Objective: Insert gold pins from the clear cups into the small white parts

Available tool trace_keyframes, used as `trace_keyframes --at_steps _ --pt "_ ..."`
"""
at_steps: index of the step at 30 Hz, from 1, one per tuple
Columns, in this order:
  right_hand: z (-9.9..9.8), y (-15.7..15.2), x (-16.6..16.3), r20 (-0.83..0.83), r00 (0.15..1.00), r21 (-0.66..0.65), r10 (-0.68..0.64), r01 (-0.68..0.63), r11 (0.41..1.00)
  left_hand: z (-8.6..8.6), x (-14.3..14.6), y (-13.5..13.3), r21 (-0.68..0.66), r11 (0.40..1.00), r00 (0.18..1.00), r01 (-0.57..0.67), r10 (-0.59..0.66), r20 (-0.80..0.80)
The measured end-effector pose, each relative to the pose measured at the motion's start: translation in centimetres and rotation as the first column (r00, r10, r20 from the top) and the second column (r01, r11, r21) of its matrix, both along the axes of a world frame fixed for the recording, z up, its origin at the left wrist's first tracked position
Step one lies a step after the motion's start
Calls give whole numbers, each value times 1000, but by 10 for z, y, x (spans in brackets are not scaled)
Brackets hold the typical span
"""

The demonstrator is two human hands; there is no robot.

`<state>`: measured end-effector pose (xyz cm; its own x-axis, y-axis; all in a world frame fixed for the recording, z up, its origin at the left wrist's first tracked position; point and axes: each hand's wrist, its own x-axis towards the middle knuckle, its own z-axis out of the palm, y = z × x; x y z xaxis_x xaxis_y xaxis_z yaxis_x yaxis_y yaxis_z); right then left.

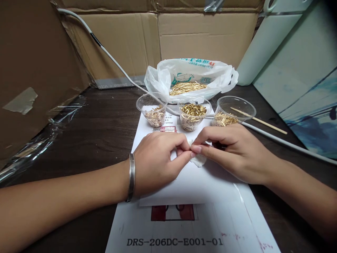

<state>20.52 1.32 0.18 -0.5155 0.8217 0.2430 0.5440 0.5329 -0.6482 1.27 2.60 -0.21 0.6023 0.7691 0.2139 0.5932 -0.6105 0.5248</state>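
Observation:
My left hand (158, 160) and my right hand (229, 151) meet over a white sheet of paper (195, 189), fingertips pinched together. Between them shows a small crumpled white piece (198, 160), perhaps tissue or tape; what the fingertips pinch is too small to name. A metal bangle (131, 177) sits on my left wrist. Just beyond the hands stand three clear plastic cups of small brass pins: left cup (152, 110), middle cup (193, 114), right cup (234, 110). Behind them an open white plastic bag (189, 79) holds more brass pins.
A thin wooden stick (259, 121) leans out of the right cup. A white cable (110, 56) crosses the dark table. Cardboard boxes (158, 38) wall the back and left. A white roll (263, 45) and painted panel stand right. Crinkled plastic film (39, 140) lies left.

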Motion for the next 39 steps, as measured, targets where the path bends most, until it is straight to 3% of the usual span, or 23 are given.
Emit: trace_keyframes --at_steps 17,39 --pt "3 -2 -1 71 997 -44 38 -35 998 0 0 0 6 1000 1000 0 0 -13" --pt "3 -2 -2 128 992 24 9 -12 1000 -1 -1 1 -30 998 998 54 -54 13"
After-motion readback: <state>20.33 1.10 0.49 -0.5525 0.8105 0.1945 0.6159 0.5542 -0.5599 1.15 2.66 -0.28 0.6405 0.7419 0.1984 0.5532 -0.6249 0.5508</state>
